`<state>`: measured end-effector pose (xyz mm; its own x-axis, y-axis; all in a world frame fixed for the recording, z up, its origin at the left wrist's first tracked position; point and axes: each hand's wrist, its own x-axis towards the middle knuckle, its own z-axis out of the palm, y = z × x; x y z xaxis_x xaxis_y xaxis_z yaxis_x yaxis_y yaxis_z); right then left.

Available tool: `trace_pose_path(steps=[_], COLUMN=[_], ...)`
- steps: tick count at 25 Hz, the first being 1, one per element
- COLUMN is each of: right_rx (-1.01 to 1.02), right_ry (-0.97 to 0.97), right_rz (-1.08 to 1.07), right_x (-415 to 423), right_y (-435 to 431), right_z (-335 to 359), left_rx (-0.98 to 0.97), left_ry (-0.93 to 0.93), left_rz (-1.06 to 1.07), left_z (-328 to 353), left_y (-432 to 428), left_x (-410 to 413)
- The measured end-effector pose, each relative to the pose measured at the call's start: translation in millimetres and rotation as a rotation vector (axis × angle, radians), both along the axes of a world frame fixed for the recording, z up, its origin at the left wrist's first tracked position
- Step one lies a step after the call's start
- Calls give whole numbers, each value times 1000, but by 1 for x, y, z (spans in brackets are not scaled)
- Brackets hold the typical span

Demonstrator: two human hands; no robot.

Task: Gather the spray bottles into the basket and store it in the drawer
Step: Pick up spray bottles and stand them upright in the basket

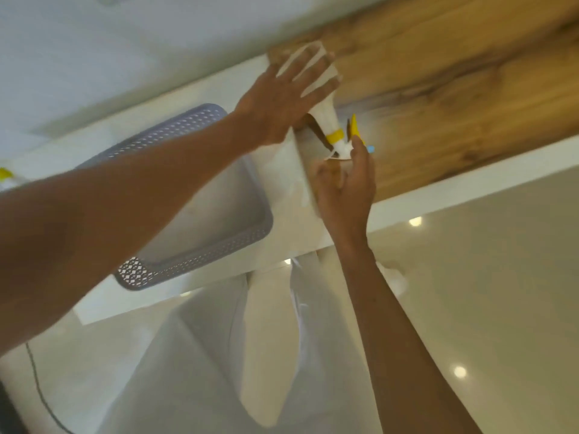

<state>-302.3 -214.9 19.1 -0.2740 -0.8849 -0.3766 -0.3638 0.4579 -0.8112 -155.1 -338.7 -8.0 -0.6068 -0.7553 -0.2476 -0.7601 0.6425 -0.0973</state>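
A white spray bottle (326,117) with a yellow collar, yellow trigger and blue nozzle tip is tilted over the white counter, just right of the grey perforated basket (200,245). My left hand (282,101) lies over the bottle's body with fingers spread around it. My right hand (344,189) reaches up from below, with thumb and fingers at the spray head. The basket looks empty inside. A second bottle (4,177) with a yellow top peeks in at the far left edge. The picture is blurred by motion.
The white counter (300,227) ends in a front edge near me, with a glossy pale floor (485,277) below. A wood-grain surface (470,89) runs along the right behind the bottle. A dark cable (40,389) hangs at the lower left.
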Motion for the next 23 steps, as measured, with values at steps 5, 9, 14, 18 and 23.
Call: trace_pose_path(steps=[5,9,14,18,23], right_rx=[-54,-37,-94,-216,-281], right_ry=[-18,-91,-211,-291,-243], right_rz=[11,-66,-161,29,295], right_x=[-4,-1,29,81,150], right_y=[5,2,-15,-14,6], right_z=[-7,1,29,50,49], left_rx=[49,115,-49,-81,-93], left_ry=[-4,50,536,817,947], left_rz=[53,248,706,1121,1301], left_z=[-5,14,41,44,22], left_y=[-29,-28,42,127,193], left_x=[-2,-3,29,61,96])
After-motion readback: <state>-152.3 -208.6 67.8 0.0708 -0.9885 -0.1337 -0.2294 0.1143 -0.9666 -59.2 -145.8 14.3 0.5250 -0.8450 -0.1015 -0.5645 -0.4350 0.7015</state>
